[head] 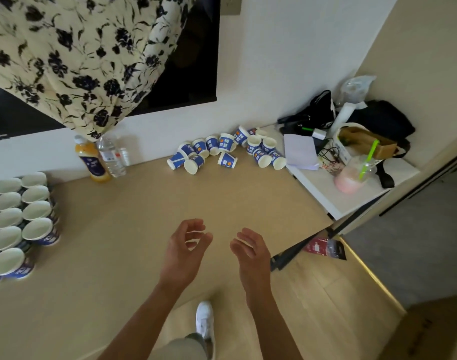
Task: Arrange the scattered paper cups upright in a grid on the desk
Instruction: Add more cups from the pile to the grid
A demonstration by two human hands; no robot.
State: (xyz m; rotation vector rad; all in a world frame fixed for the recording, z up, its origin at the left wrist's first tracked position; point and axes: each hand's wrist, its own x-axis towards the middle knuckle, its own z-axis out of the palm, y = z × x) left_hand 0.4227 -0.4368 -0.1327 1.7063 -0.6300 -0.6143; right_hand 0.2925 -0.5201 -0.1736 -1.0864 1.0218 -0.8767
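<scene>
Blue-printed scattered cups (226,152) lie upper centre; both the left hand (185,245) and right hand (250,249) are held loosely curled, empty. A reach seems required next.

Home room, wall-mounted TV (185,48), floral curtain (74,61), cluttered side table (365,198), wood-look floor (326,294)

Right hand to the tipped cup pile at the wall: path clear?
Probably yes. The right hand is empty, and only bare desk lies between it and the cup pile; the shelf clutter sits off to the right.
</scene>
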